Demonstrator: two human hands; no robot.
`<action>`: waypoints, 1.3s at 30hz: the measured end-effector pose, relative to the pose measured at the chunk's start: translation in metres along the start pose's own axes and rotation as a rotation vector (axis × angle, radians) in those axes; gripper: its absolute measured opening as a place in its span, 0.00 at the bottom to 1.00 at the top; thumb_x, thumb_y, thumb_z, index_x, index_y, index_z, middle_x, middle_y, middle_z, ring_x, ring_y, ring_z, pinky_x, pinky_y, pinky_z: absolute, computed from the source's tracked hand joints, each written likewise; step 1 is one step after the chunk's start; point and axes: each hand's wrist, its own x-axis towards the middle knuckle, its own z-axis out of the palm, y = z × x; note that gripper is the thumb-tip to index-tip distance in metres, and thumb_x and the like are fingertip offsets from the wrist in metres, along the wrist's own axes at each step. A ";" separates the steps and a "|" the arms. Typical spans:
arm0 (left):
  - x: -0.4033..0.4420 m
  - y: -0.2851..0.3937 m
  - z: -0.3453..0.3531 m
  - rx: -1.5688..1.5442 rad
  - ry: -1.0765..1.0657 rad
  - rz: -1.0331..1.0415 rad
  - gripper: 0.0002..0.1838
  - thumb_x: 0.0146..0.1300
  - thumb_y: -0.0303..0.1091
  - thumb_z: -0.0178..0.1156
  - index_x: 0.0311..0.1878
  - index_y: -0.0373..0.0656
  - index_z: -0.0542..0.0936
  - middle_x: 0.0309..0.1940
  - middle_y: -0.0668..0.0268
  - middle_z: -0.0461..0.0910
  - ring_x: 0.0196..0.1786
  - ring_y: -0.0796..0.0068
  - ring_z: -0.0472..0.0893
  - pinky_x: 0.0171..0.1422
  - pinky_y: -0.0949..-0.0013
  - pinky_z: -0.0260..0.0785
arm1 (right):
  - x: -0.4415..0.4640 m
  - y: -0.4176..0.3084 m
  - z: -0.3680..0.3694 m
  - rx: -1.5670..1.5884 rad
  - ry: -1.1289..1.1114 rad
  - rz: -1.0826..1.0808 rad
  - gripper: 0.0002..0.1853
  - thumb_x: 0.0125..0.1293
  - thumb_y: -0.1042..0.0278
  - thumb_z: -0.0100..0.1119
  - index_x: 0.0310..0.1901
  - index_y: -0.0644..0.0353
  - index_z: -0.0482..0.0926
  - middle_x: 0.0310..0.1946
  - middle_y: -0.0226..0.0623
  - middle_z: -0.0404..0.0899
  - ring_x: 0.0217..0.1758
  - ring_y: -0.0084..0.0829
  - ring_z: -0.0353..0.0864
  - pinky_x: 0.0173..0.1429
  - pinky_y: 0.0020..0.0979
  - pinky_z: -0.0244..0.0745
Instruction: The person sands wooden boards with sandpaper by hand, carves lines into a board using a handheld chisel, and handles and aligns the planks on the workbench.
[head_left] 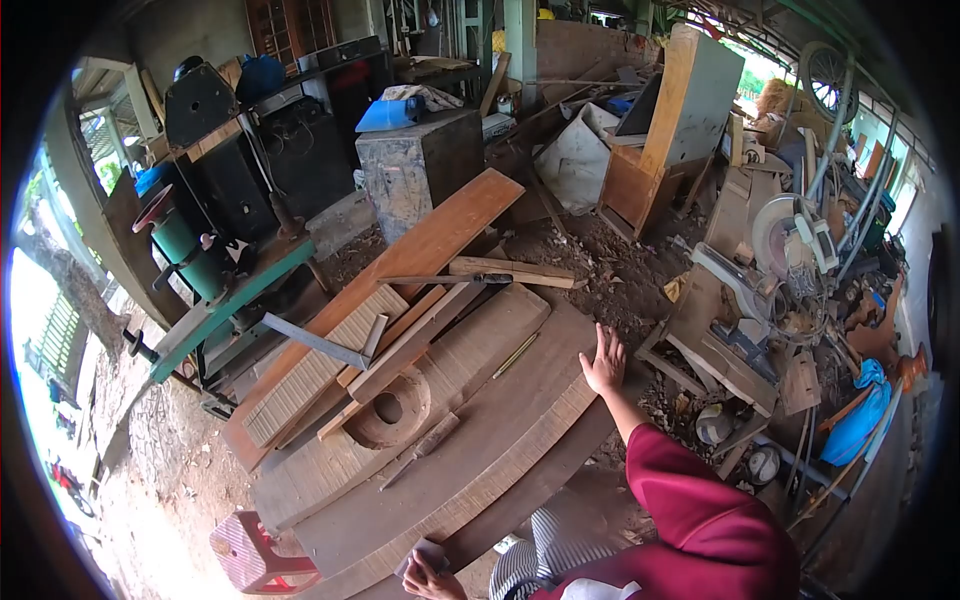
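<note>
My right hand lies with its fingers spread at the right end of a curved wooden board. Near the bottom edge, my left hand is closed around a small greyish block beside the board's lower left part. Between the hands, a chisel-like tool and a yellow-green pencil rest on the wood. Behind them is a plank with a round recess and hole. A metal square lies across a ribbed strip, and a dark-handled tool lies on the stacked boards.
A green machine stands at left, near a red stool. Behind the boards are a grey cabinet and a tilted wooden cabinet. Scrap wood, a circular saw and a blue bag crowd the right side.
</note>
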 end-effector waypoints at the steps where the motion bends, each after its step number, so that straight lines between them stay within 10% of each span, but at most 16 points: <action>1: 0.001 0.001 -0.001 0.023 0.001 0.016 0.20 0.52 0.31 0.61 0.51 0.48 0.76 0.36 0.64 0.75 0.39 0.61 0.73 0.40 0.61 0.65 | 0.000 0.000 0.000 -0.007 -0.011 0.009 0.43 0.51 0.51 0.58 0.66 0.42 0.45 0.63 0.46 0.50 0.63 0.47 0.53 0.62 0.46 0.54; 4: -0.010 -0.004 0.016 -0.494 0.068 -0.266 0.20 0.51 0.31 0.62 0.50 0.48 0.76 0.37 0.64 0.75 0.38 0.61 0.74 0.38 0.62 0.66 | 0.000 0.000 0.001 -0.015 0.004 0.005 0.43 0.51 0.51 0.58 0.66 0.42 0.46 0.63 0.45 0.51 0.63 0.46 0.54 0.61 0.45 0.54; 11: 0.001 -0.003 0.006 -0.015 0.048 0.045 0.14 0.57 0.32 0.59 0.48 0.47 0.77 0.34 0.63 0.75 0.34 0.62 0.75 0.34 0.65 0.68 | 0.001 0.000 0.000 -0.014 -0.020 0.012 0.41 0.51 0.52 0.58 0.65 0.43 0.47 0.62 0.44 0.52 0.63 0.46 0.55 0.60 0.46 0.56; 13: -0.008 -0.006 0.017 -0.621 0.064 -0.267 0.12 0.58 0.32 0.57 0.47 0.47 0.77 0.34 0.62 0.75 0.34 0.63 0.75 0.34 0.65 0.68 | 0.000 -0.001 -0.001 -0.003 -0.016 0.016 0.41 0.51 0.53 0.58 0.65 0.44 0.48 0.62 0.45 0.52 0.63 0.46 0.55 0.59 0.47 0.56; 19: 0.002 0.000 0.006 -0.091 0.067 -0.045 0.11 0.59 0.32 0.57 0.46 0.46 0.77 0.33 0.63 0.75 0.33 0.64 0.74 0.34 0.65 0.68 | 0.000 -0.001 -0.001 0.003 0.009 0.011 0.41 0.51 0.53 0.59 0.65 0.45 0.49 0.61 0.45 0.54 0.62 0.46 0.56 0.60 0.47 0.56; 28: 0.006 0.013 0.005 -0.479 0.097 -0.451 0.06 0.57 0.32 0.59 0.39 0.45 0.79 0.30 0.61 0.75 0.31 0.63 0.74 0.32 0.64 0.67 | 0.001 -0.002 -0.002 -0.006 -0.014 0.033 0.38 0.53 0.52 0.57 0.64 0.45 0.51 0.61 0.45 0.55 0.62 0.45 0.57 0.60 0.45 0.56; 39: 0.016 0.020 -0.001 -0.270 0.042 -0.329 0.10 0.57 0.36 0.60 0.31 0.38 0.77 0.24 0.57 0.75 0.25 0.66 0.73 0.30 0.63 0.67 | 0.002 -0.001 0.001 0.003 0.004 0.037 0.33 0.56 0.52 0.53 0.63 0.46 0.54 0.60 0.46 0.57 0.61 0.45 0.58 0.60 0.45 0.55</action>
